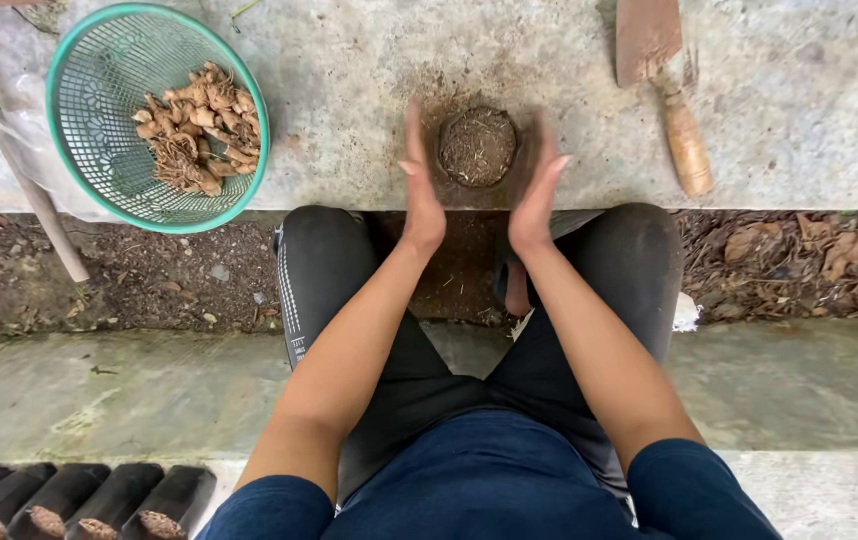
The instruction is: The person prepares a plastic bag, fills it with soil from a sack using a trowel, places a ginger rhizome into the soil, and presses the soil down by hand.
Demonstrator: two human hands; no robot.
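A small round pot full of dark soil point(477, 147) stands on the concrete ledge point(349, 90) in front of my knees. My left hand point(421, 185) is held edge-on just left of the pot, fingers straight and together, palm facing right. My right hand point(537, 195) mirrors it just right of the pot, palm facing left. Both hands hold nothing and sit a little nearer to me than the pot. Loose soil is scattered around the pot.
A green mesh basket point(99, 60) holding several brown roots point(199, 125) rests at the ledge's left. A rusty trowel with a wooden handle point(684, 140) lies at the right. Several black soil-filled bags point(79, 500) stand at the bottom left. A pole point(19, 170) leans at left.
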